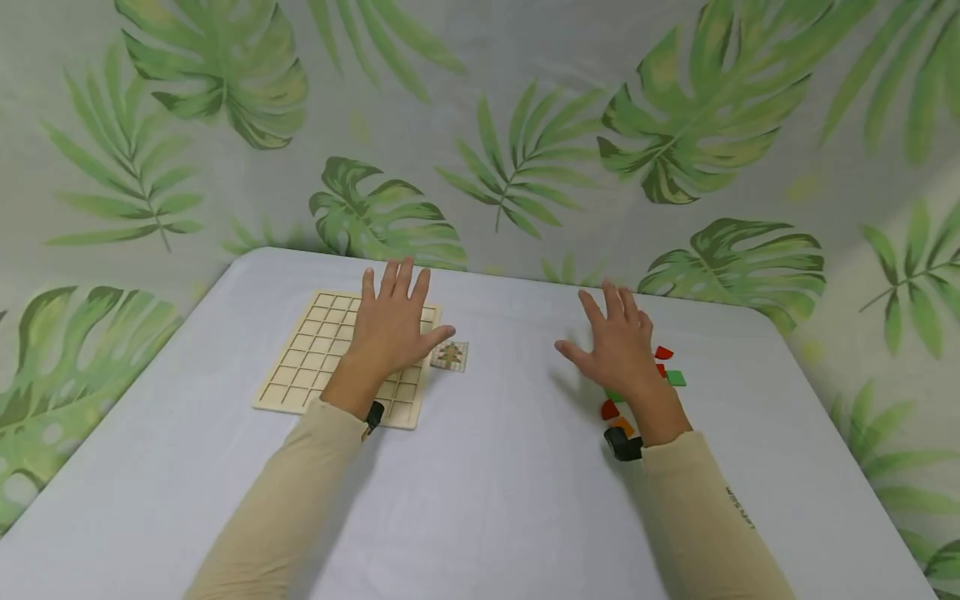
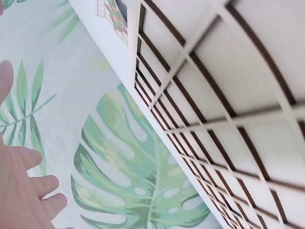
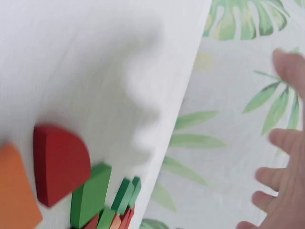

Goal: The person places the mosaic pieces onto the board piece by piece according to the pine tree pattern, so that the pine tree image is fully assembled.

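My left hand (image 1: 390,325) hovers over a pale wooden grid board (image 1: 296,371), fingers spread and holding nothing. Beside the board's right edge lies a small pattern card (image 1: 450,357) with a tree-like picture in coloured squares. My right hand (image 1: 618,342) is above the table on the right, fingers spread, with nothing in it. Under and around that hand lie several coloured pieces: a red quarter-round piece (image 3: 64,162), an orange piece (image 3: 16,186) and a green square piece (image 1: 676,378). The hand and wrist hide part of this group in the head view.
A white cloth covers the table (image 1: 487,500). Behind it hangs a leaf-patterned curtain or wall covering (image 1: 525,167). A dark wrist strap (image 1: 622,444) is on the right wrist, close above the pieces.
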